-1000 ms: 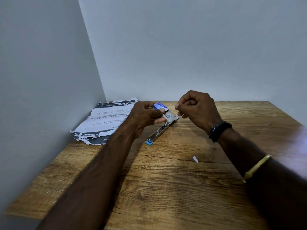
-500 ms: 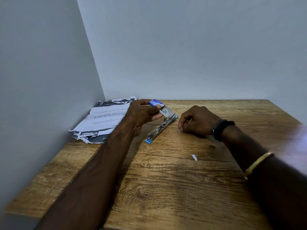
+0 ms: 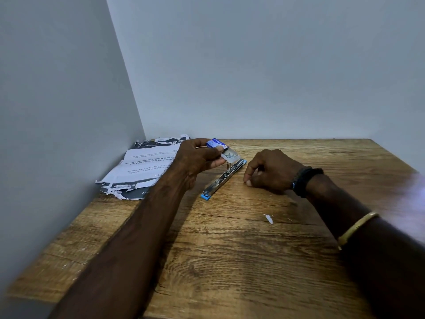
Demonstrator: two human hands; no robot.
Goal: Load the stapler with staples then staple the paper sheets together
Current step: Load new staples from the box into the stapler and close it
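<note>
Blue staple box point(image 3: 217, 143) half-hidden, left hand point(image 3: 197, 157) gripping

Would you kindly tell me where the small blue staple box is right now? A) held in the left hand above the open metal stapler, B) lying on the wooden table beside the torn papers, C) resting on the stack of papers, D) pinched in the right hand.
A: the left hand grips the small blue staple box above the open metal stapler, clear of the table.
</note>
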